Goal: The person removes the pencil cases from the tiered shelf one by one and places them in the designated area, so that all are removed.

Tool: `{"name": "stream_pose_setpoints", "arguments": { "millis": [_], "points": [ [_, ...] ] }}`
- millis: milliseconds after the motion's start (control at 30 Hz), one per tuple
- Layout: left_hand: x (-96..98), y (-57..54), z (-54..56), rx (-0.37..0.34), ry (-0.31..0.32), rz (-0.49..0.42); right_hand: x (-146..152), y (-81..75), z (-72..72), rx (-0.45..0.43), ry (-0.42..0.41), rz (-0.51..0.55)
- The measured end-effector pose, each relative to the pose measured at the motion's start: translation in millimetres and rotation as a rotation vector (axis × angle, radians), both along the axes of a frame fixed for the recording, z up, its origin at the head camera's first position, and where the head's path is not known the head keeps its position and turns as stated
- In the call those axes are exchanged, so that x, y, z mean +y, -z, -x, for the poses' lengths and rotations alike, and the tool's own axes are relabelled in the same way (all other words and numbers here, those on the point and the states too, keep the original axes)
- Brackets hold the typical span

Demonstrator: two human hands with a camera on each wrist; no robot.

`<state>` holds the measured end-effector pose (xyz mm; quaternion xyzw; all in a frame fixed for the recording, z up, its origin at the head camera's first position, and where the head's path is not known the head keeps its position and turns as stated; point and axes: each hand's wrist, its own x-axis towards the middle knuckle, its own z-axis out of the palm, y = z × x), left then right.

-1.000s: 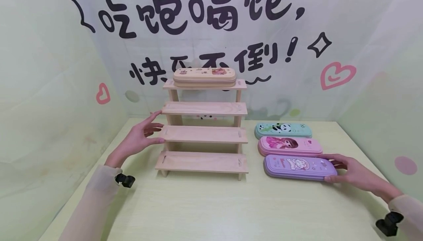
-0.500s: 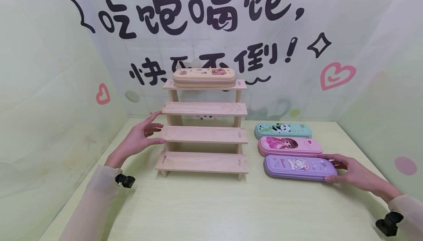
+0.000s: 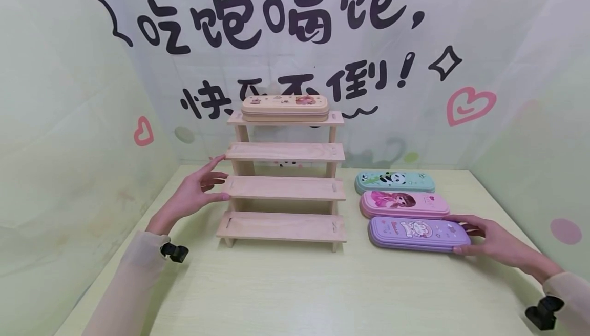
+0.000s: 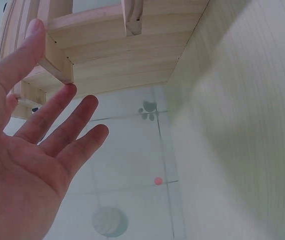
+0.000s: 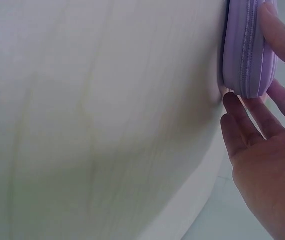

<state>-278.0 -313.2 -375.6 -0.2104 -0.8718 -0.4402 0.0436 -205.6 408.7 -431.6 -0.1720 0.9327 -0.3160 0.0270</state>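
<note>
A four-tier wooden step shelf stands on the table. My left hand touches its left side with spread, fairly straight fingers; the left wrist view shows the thumb against the end of one wooden board. On the right, my right hand holds the right end of a purple zip pencil case, thumb on the near side and fingers at the far side. The zipper shows in the right wrist view. Behind that case lie a pink pencil case and a teal pencil case.
A cream pencil case lies on the top tier of the shelf. The pale wood table is bounded by a printed back wall and light side panels. Each wrist carries a small black camera.
</note>
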Motion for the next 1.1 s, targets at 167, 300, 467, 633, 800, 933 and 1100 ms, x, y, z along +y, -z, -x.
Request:
{"name": "stream_pose_setpoints", "arguments": {
  "millis": [167,300,467,633,800,933,1100],
  "points": [
    [-0.8,1.0,-0.3,0.003,-0.002,0.002,-1,-2.3,-0.7,0.011,-0.011,0.014],
    [-0.4,1.2,-0.5,0.002,-0.006,0.001,1,-6.8,-0.4,0.047,-0.011,0.01],
    [-0.3,0.8,0.2,0.011,-0.011,0.018,6,-15.2,1.6,0.134,-0.043,0.04],
    [-0.3,0.4,0.9,0.017,-0.017,0.027,-4,-34.4,6.3,0.196,-0.052,0.049],
    [-0.1,0.0,0.5,0.009,-0.017,0.024,-25,-54.0,12.9,0.218,-0.051,0.025],
    [-0.2,0.2,-0.1,0.005,-0.021,0.029,-43,-67.4,20.6,0.231,-0.062,0.016],
    [-0.3,0.6,-0.1,0.006,-0.024,0.032,-66,-83.3,30.4,0.217,-0.081,0.005]
  ]
}}
